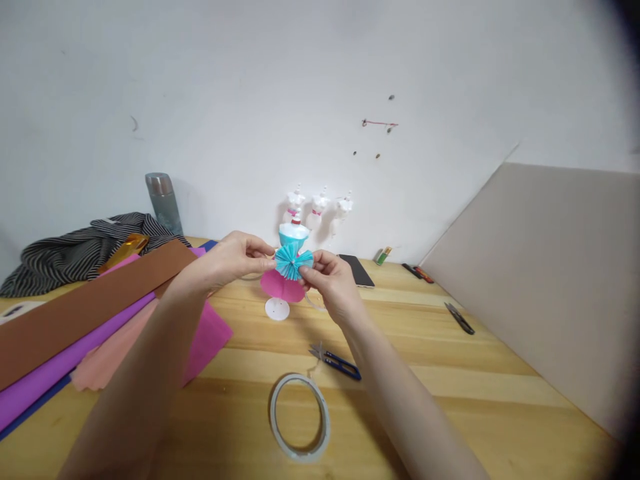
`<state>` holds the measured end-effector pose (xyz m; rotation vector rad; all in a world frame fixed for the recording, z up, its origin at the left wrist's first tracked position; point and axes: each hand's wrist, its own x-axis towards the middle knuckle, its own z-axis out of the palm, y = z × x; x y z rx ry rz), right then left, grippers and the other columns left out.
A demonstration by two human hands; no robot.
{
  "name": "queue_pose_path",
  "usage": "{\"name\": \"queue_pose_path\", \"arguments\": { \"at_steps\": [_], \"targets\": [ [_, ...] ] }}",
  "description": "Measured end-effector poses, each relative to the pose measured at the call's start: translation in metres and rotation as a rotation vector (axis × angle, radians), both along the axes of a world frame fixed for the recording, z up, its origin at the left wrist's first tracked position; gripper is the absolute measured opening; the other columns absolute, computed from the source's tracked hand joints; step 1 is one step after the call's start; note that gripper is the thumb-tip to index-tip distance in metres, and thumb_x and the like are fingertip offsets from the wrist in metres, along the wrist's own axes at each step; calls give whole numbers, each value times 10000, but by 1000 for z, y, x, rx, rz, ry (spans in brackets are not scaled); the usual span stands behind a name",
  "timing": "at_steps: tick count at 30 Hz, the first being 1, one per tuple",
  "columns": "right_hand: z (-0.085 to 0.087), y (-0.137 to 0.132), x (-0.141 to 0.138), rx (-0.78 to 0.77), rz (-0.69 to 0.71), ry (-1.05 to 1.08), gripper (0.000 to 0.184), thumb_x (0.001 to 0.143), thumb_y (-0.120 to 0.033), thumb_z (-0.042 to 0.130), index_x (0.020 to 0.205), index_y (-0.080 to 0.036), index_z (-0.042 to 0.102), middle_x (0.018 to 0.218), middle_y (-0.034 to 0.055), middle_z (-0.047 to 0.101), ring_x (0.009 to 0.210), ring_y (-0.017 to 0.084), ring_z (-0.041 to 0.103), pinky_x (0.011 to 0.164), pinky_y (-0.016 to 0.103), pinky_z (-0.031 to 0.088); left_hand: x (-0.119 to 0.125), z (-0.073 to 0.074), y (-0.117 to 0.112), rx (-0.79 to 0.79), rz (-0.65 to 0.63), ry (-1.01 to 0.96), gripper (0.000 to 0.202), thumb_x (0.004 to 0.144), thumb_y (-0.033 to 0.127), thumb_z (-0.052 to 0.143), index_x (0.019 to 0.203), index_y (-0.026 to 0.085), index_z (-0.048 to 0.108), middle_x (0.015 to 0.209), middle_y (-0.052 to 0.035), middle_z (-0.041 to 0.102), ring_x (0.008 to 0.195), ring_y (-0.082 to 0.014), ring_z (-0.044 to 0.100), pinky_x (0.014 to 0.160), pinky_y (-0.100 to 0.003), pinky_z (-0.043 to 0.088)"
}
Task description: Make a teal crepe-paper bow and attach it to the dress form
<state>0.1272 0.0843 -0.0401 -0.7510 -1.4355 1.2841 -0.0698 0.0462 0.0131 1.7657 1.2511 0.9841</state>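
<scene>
Between my two hands is a pleated turquoise paper bow (287, 262), fanned out on both sides. My left hand (237, 259) pinches its left edge between thumb and fingers. At its lower right, my right hand (333, 277) grips it with thumb and fingertips. Right behind the bow stands a small white mannequin (294, 231) with a turquoise top and a pink skirt (281, 287), partly hidden by the bow and my hands. Its round white base (277, 309) shows below. Three more small white mannequins (320, 203) line the wall.
Coloured paper sheets (100, 300) and a striped cloth (100, 247) cover the left side, with a bottle (164, 203) behind. A tape roll (300, 418) and blue thread snips (341, 365) lie in front. Black snips (459, 319) and a dark tablet-like object (357, 272) are to the right.
</scene>
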Motion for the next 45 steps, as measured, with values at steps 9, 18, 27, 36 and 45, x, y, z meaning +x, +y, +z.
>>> {"name": "queue_pose_path", "arguments": {
  "at_steps": [9,18,27,36,45],
  "targets": [
    [-2,-1,2,91,10,-175,181,638,-289,694,721,-186,571,570,-12,618,517,136,569,500,262,461,14,-8,6,104,59,9,146,687,283,652,694,143,694,636,-17,641,623,-142,564,590,-254,438],
    [-11,10,4,355,-194,-372,97,709,-258,605,662,-190,555,561,-34,483,542,122,437,519,251,339,14,-10,7,134,51,153,161,699,274,623,610,146,660,564,11,566,569,-119,489,543,-232,367],
    [-8,8,4,381,-222,-364,103,758,-272,590,705,-184,597,605,-14,543,556,128,463,543,257,371,13,-11,13,149,111,161,151,700,269,624,686,136,695,607,-14,608,573,-125,499,533,-236,366],
    [-10,12,2,345,-263,-248,86,737,-257,608,768,-178,617,648,5,614,566,128,527,549,254,427,13,-16,20,171,173,232,187,711,297,587,617,139,626,533,20,503,523,-101,423,496,-236,294],
    [-11,13,2,345,-250,-267,97,735,-254,597,783,-175,626,666,16,634,574,136,551,544,255,433,13,-17,20,152,188,264,203,718,321,563,615,149,597,532,23,478,522,-103,413,487,-235,288]
  ]
}}
